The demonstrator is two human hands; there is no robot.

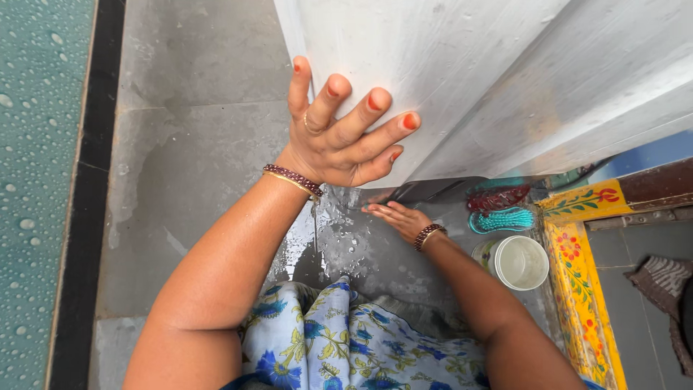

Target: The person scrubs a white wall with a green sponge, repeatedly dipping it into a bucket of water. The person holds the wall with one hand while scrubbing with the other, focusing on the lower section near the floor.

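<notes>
My left hand point(339, 133) presses flat against the edge of a white painted door point(505, 79), fingers spread, holding nothing. It wears a ring and a beaded bangle. My right hand point(395, 218) reaches down low to the wet grey stone floor point(195, 180) just under the door's bottom edge, fingers stretched out flat on the wet surface. A beaded bangle is on that wrist too. My blue-flowered white dress point(346, 347) fills the bottom of the view.
A white plastic cup point(520, 261) stands on the floor right of my right arm. A red and a turquoise scrubber point(502, 209) lie behind it. A yellow painted threshold with flowers point(577, 289) runs along the right. A teal wet wall point(36, 180) bounds the left.
</notes>
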